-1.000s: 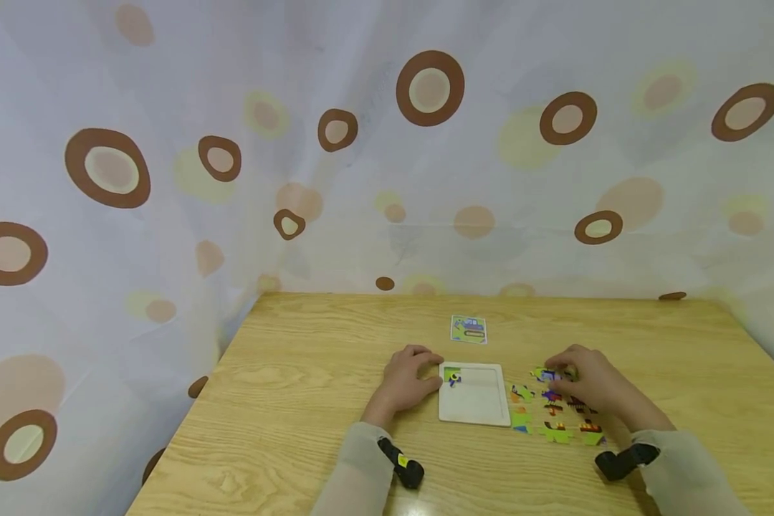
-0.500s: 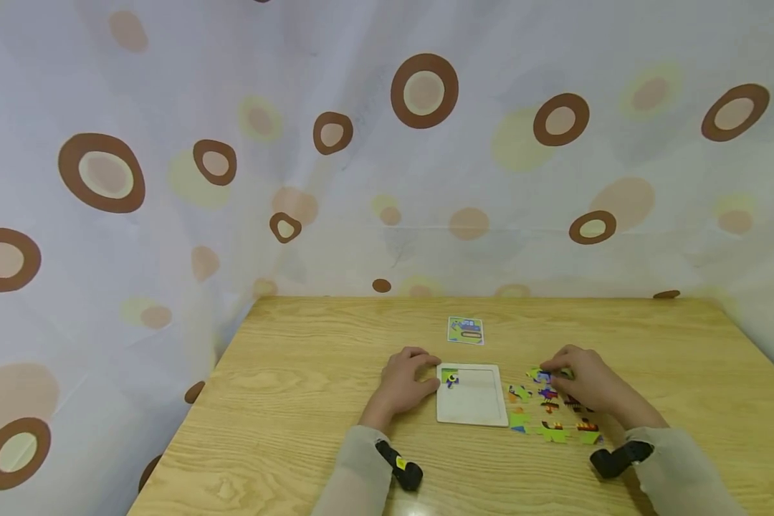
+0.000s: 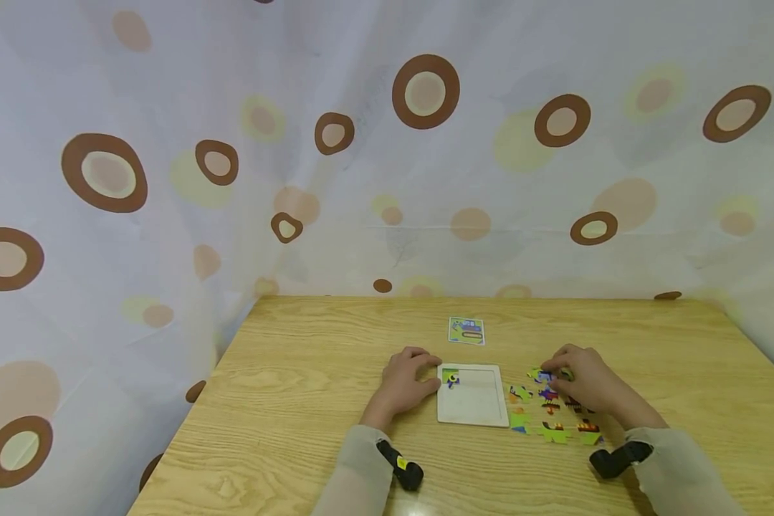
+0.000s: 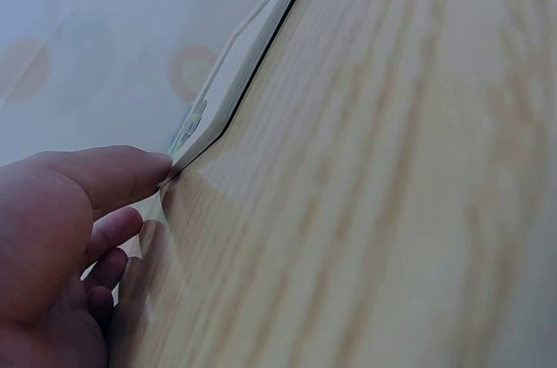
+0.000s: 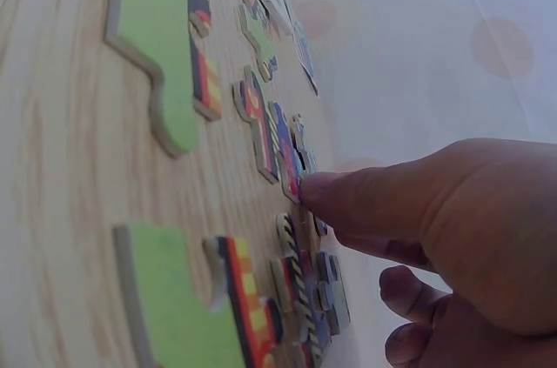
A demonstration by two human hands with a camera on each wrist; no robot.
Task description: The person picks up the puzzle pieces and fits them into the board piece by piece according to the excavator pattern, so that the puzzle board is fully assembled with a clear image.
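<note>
On the table lies a square white puzzle tray (image 3: 472, 401), with a green puzzle piece (image 3: 451, 378) in its far left corner. My left hand (image 3: 403, 378) rests against the tray's left side; in the left wrist view the thumb (image 4: 130, 172) touches the tray's edge and the other fingers hang loosely bent. Right of the tray, my right hand (image 3: 587, 376) reaches over loose pieces and pinches a blue and green puzzle piece (image 3: 542, 375) between thumb and forefinger. Part of that piece is hidden by the fingers. In the right wrist view the thumb (image 5: 348, 194) is down at table level among the pieces.
Several loose puzzle pieces (image 3: 555, 433) lie between the tray and my right forearm, some under the hand. A small picture card (image 3: 466, 330) showing a blue digger lies behind the tray. A patterned curtain (image 3: 464, 258) hangs along the table's far edge.
The head view shifts slightly. Both hands stay almost where they were; the right fingers remain at the same piece, and the tray has not moved.
</note>
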